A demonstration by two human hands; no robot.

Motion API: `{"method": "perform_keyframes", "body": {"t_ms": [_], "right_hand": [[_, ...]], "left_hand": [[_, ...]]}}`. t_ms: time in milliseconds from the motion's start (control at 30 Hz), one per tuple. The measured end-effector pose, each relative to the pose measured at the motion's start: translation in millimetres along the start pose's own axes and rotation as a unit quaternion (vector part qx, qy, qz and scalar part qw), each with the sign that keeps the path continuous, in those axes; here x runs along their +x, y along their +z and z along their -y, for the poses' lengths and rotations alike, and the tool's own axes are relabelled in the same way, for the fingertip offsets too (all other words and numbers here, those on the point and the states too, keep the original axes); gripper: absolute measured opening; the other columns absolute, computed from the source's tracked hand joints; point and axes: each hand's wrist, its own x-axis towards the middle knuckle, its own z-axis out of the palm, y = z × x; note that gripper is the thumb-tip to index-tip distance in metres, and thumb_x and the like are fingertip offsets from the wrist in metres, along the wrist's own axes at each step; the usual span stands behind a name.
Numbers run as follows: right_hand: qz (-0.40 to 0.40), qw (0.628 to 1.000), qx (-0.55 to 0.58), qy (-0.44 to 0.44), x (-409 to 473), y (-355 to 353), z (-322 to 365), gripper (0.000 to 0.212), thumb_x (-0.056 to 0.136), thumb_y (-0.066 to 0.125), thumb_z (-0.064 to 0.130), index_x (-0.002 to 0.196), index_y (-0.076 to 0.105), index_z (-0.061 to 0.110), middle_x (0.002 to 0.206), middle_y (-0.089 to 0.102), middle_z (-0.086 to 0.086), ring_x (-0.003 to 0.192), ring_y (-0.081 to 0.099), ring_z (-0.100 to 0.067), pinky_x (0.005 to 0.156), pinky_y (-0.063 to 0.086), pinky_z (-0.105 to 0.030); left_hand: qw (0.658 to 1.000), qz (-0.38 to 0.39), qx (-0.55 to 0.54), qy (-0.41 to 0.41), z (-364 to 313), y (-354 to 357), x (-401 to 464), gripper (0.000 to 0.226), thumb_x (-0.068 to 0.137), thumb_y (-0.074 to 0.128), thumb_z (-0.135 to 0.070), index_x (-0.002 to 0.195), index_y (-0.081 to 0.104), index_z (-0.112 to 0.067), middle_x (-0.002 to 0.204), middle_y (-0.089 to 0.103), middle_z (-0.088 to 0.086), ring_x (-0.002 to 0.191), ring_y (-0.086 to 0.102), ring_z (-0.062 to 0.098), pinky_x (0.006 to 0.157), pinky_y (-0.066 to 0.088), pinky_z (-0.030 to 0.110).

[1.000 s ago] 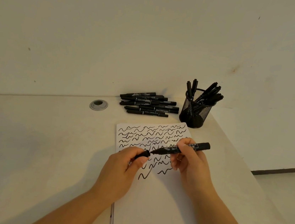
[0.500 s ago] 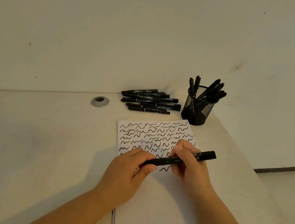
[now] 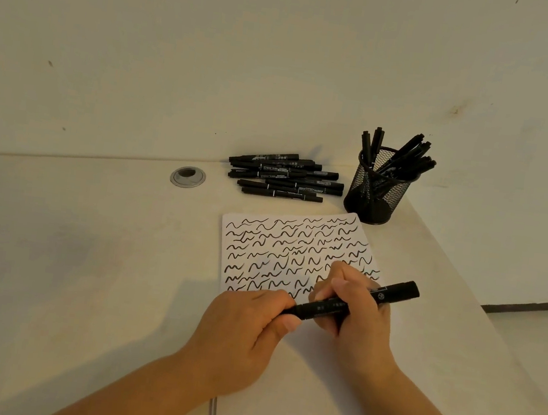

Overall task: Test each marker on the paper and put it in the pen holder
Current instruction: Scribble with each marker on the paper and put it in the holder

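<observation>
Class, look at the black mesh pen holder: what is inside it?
The pen holder holds a bunch of black markers standing tilted, tops fanning above the rim. Their lower ends show only dimly through the mesh, so an exact count cannot be made.

**One head-worn view, looking down over the desk**

We see from a single wide-angle camera at head height, tilted forward and down. The pale desk surface (image 3: 68, 268) fills the lower frame, the bare wall the upper half. Our forearms enter from the bottom edge, close to the lens; the black mesh pen holder (image 3: 376, 189) sits farther off, right of centre.
</observation>
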Motion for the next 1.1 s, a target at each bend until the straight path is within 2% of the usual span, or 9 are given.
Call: {"method": "perform_keyframes", "body": {"t_ms": [167, 367, 533, 667, 733, 833, 900, 967, 1100], "right_hand": [[0.018, 1.0, 0.007, -0.022, -3.5, 2.1, 2.0, 0.021, 0.063, 0.048, 0.026, 0.042, 0.046, 0.019, 0.042, 0.039, 0.004, 0.043, 0.03, -0.016, 0.042, 0.022, -0.023], [0.049, 0.998, 0.006, -0.031, -5.0, 2.0, 2.2, 0.024, 0.064, 0.048, 0.025, 0.043, 0.043, 0.015, 0.044, 0.041, 0.004, 0.043, 0.028, -0.025, 0.044, 0.02, -0.028], [0.056, 0.996, -0.06, -0.026, -1.3, -2.8, 7.0, 0.027, 0.069, 0.05, 0.032, 0.049, 0.05, 0.013, 0.049, 0.045, -0.005, 0.041, 0.039, -0.011, 0.041, 0.031, -0.016], [-0.063, 0.991, -0.109, -0.045, 9.8, -10.3, 18.4, 0.009, 0.077, 0.053, 0.03, 0.069, 0.057, 0.027, 0.068, 0.059, 0.007, 0.056, 0.049, -0.006, 0.052, 0.038, -0.014], [-0.083, 0.931, -0.326, -0.139, 13.6, -16.0, 28.8, 0.009, 0.08, 0.053, 0.038, 0.088, 0.057, 0.036, 0.089, 0.06, 0.016, 0.081, 0.051, -0.001, 0.07, 0.038, -0.015], [0.035, 0.717, -0.612, -0.332, 19.0, -21.7, 35.2, 0.028, 0.083, 0.052, 0.041, 0.101, 0.067, 0.024, 0.097, 0.065, 0.006, 0.096, 0.048, -0.014, 0.083, 0.033, -0.025], [0.089, 0.625, -0.675, -0.382, 24.9, -20.7, 39.8, 0.028, 0.085, 0.051, 0.037, 0.1, 0.068, 0.02, 0.093, 0.068, 0.005, 0.089, 0.055, -0.019, 0.08, 0.034, -0.029], [0.112, 0.591, -0.691, -0.401, 34.6, -20.7, 47.1, 0.023, 0.087, 0.051, 0.031, 0.098, 0.067, 0.018, 0.086, 0.067, 0.004, 0.079, 0.058, -0.02, 0.073, 0.034, -0.028], [0.108, 0.599, -0.698, -0.377, 63.9, -23.8, 64.7, 0.011, 0.078, 0.069, 0.016, 0.088, 0.066, 0.012, 0.076, 0.064, 0.0, 0.066, 0.057, -0.018, 0.059, 0.048, -0.028]], "left_hand": [[0.993, 0.049, -0.108, -0.014, 1.3, -0.9, 0.0, 0.023, 0.086, 0.033, -0.049, 0.068, 0.045, -0.041, 0.047, 0.04, -0.014, 0.046, 0.039, 0.007, 0.046, 0.025, 0.014], [0.98, 0.092, -0.174, -0.025, 7.3, -0.5, -1.1, 0.025, 0.084, 0.035, -0.051, 0.067, 0.051, -0.042, 0.046, 0.038, -0.011, 0.043, 0.033, 0.008, 0.045, 0.025, 0.02], [0.99, 0.068, -0.118, -0.03, 8.9, -5.1, 0.2, 0.028, 0.084, 0.034, -0.052, 0.074, 0.054, -0.036, 0.05, 0.046, -0.013, 0.046, 0.038, 0.007, 0.047, 0.024, 0.015], [0.997, 0.017, -0.043, -0.063, 10.2, -16.5, 5.2, 0.023, 0.088, 0.039, -0.049, 0.069, 0.049, -0.04, 0.056, 0.052, -0.019, 0.05, 0.045, 0.005, 0.046, 0.029, 0.015], [0.997, 0.009, 0.013, -0.081, 12.8, -22.5, 11.0, 0.026, 0.092, 0.041, -0.044, 0.067, 0.044, -0.041, 0.053, 0.05, -0.015, 0.05, 0.046, 0.006, 0.045, 0.031, 0.016], [0.991, 0.007, 0.104, -0.085, 12.8, -30.3, 23.9, 0.025, 0.092, 0.037, -0.043, 0.068, 0.04, -0.037, 0.053, 0.045, -0.012, 0.05, 0.044, 0.008, 0.047, 0.028, 0.019], [0.987, 0.005, 0.147, -0.058, 9.9, -34.6, 34.7, 0.023, 0.093, 0.034, -0.044, 0.072, 0.039, -0.035, 0.055, 0.043, -0.013, 0.052, 0.042, 0.006, 0.048, 0.026, 0.02], [0.984, 0.006, 0.174, -0.026, 6.3, -36.9, 46.4, 0.025, 0.093, 0.031, -0.046, 0.076, 0.044, -0.033, 0.056, 0.039, -0.015, 0.051, 0.039, 0.003, 0.048, 0.024, 0.018], [0.987, -0.022, 0.159, -0.023, 10.0, -43.5, 79.0, 0.04, 0.083, 0.021, -0.062, 0.083, 0.05, -0.034, 0.056, 0.045, -0.016, 0.047, 0.042, 0.0, 0.046, 0.024, 0.013]]}}
